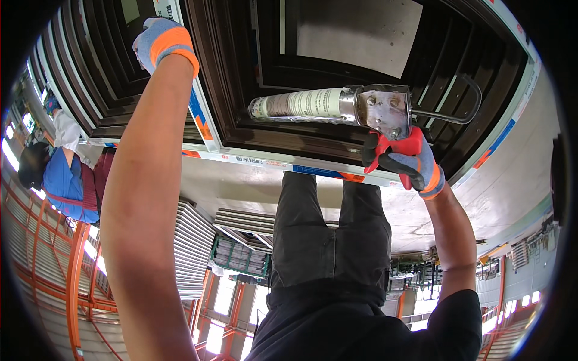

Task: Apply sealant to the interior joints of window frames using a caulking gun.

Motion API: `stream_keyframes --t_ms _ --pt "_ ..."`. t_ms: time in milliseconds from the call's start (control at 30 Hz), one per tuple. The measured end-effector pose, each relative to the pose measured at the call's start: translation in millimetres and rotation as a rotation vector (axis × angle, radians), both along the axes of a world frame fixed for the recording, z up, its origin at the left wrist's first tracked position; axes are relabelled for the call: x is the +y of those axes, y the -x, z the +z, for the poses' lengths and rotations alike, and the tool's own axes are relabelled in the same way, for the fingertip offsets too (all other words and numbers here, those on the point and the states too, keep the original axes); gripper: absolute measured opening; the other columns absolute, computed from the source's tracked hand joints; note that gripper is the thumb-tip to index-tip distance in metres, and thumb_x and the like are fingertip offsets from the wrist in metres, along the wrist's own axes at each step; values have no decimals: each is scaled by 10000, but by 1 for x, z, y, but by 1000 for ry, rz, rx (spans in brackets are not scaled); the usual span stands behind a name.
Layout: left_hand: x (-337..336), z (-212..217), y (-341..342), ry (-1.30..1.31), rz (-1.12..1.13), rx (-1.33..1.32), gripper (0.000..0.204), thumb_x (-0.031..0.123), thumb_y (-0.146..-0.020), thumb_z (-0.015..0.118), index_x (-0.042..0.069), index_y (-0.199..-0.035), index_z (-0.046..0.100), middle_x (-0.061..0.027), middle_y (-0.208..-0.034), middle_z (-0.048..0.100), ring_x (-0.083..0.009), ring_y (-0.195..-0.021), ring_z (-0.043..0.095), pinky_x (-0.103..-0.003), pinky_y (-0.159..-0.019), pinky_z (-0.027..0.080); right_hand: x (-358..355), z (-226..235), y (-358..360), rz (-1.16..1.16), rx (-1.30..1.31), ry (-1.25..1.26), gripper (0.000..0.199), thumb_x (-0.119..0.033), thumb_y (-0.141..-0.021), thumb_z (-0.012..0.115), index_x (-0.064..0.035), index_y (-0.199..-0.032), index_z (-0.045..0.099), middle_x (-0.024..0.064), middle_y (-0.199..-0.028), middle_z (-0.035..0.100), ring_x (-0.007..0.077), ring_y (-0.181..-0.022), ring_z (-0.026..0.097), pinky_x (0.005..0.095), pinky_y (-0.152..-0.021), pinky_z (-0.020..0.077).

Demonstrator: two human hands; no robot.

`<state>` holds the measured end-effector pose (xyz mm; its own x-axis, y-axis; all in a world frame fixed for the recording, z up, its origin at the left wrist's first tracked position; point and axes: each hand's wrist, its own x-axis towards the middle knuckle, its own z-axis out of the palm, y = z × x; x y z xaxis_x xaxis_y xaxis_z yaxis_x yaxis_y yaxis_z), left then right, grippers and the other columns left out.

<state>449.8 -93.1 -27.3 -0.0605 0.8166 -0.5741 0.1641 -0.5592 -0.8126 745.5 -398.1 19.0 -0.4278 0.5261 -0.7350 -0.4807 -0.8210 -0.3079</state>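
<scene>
The head view showed the caulking gun (pixel 383 108) lying level across the opening of the dark brown frame (pixel 232 84), just above its film-covered lower edge (pixel 274 162). The right hand (pixel 415 167), gloved in grey and orange, had its fingers curled around the red handle (pixel 404 144). The left hand (pixel 164 45) rested at the upper part of the upright divider (pixel 198 114); its fingers were turned away, so whether they pinched it or lay loose could not be told.

As for progress, a pale-labelled tube (pixel 304 104) sat in the gun, so loading looked done. The bent rod (pixel 463 117) stuck out well behind the body, which suggested a good deal of filling remained, though this was only a judgement. The gun's front end stood near the divider, its nozzle not clearly visible. No fresh bead could be made out along the brown inner edges, so how much sealing was finished or left stayed uncertain.
</scene>
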Motion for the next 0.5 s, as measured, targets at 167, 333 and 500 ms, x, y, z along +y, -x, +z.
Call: stream_keyframes --t_ms 167,333,500 --pt "-1 -9 6 59 -41 23 476 305 -725 872 97 -1119 704 -41 -929 550 -194 -741 663 -308 -596 533 3 0 1 18 -23 -8 462 -63 -738 660 95 -1167 601 140 -896 661 238 -838 683 392 -826 577" --pt "-9 -1 -11 -6 15 -50 438 315 -745 858 100 -1095 707 -35 -914 554 -198 -745 659 -312 -603 530 6 0 -5 86 -36 -55 418 -52 -721 650 103 -1109 640 148 -919 676 238 -880 685 399 -884 567" --pt "-5 -24 10 73 6 73 286 329 -969 589 117 -1148 658 -6 -990 695 -177 -849 701 -279 -754 544 13 2 -24 212 -78 -151 432 -45 -697 647 111 -1100 651 197 -1003 710 262 -967 692 371 -962 521"
